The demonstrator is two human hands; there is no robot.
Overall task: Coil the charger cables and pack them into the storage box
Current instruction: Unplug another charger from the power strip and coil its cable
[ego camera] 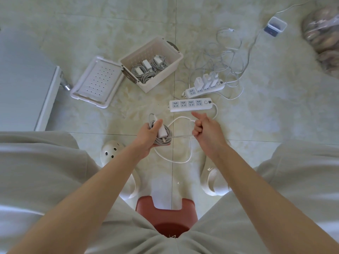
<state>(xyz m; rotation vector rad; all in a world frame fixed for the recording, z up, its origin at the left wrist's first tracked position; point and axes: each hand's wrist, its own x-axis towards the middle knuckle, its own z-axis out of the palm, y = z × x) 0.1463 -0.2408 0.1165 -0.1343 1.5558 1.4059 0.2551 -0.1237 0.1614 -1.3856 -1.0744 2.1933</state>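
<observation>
holding coiled cable (163,137): left hand (146,137) | tail (181,136): right hand (208,131) | strip (190,105) label illegible

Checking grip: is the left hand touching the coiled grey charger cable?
Touching. Head view shows the left hand gripping the coiled grey charger cable, thumb on its white adapter.

My right hand (207,131) curls round the loose end (193,121) of the grey coiled charger cable (166,137), hiding most of it. My left hand (146,136) covers part of the coil. The clear plastic bag (322,39) is blurred and cut off at the right edge.
</observation>
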